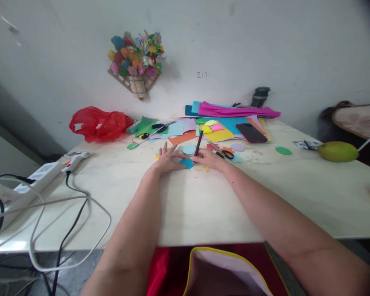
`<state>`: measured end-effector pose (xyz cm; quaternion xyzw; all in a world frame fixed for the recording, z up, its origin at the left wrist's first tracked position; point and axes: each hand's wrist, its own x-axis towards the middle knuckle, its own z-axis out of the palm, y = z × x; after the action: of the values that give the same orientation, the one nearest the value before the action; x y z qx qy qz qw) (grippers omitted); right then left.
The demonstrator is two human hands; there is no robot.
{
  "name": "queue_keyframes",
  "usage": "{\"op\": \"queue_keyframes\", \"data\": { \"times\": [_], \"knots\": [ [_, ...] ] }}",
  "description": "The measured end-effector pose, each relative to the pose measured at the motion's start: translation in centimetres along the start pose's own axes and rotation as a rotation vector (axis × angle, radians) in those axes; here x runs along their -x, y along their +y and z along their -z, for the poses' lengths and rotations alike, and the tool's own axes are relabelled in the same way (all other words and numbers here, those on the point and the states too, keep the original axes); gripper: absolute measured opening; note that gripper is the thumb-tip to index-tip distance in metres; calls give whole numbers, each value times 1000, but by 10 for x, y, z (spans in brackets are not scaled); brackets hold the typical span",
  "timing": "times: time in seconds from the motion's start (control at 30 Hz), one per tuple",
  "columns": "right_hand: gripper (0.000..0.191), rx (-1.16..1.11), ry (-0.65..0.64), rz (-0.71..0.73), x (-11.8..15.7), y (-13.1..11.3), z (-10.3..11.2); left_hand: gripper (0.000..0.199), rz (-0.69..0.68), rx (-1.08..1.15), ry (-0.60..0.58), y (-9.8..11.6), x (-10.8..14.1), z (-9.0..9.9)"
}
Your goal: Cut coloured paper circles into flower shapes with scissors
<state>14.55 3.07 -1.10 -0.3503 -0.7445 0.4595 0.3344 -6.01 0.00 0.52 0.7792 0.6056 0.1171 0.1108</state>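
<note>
My right hand [207,158] is closed round a dark pen or pencil [199,143], which stands nearly upright with its lower end near a blue paper circle [186,164]. My left hand [168,159] lies on the table with its fingers spread, thumb and fingertips at the circle's left edge. Just behind the circle is a lighter blue paper circle [189,149]. Black-handled scissors [225,154] lie open to the right of my right hand, beside a pale blue flower-shaped cutout [236,157] and a lilac circle [237,147]. Small yellow scraps [203,168] are scattered close by.
Coloured sheets [222,133], a phone [251,132] and a second pair of scissors [160,127] lie farther back. A red plastic bag [98,124] sits back left. Power strips [40,179] with loose cables occupy the left edge. A green fruit [338,151] and a green circle [283,151] are right.
</note>
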Motion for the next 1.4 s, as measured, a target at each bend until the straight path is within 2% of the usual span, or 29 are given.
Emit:
{"op": "queue_keyframes", "data": {
  "times": [0.4,1.13,1.27,1.4],
  "knots": [
    [19,57,27,9,0,-4,-2,55,-8,2,-9,-1,0,0],
    [20,-45,83,36,-10,16,-9,54,13,1,-15,3,3,3],
    [24,-120,115,32,-9,12,-8,56,8,1,16,5,1,1],
    [25,-57,161,48,-9,13,-3,53,-15,-28,61,6,-1,-2]
  ]
}}
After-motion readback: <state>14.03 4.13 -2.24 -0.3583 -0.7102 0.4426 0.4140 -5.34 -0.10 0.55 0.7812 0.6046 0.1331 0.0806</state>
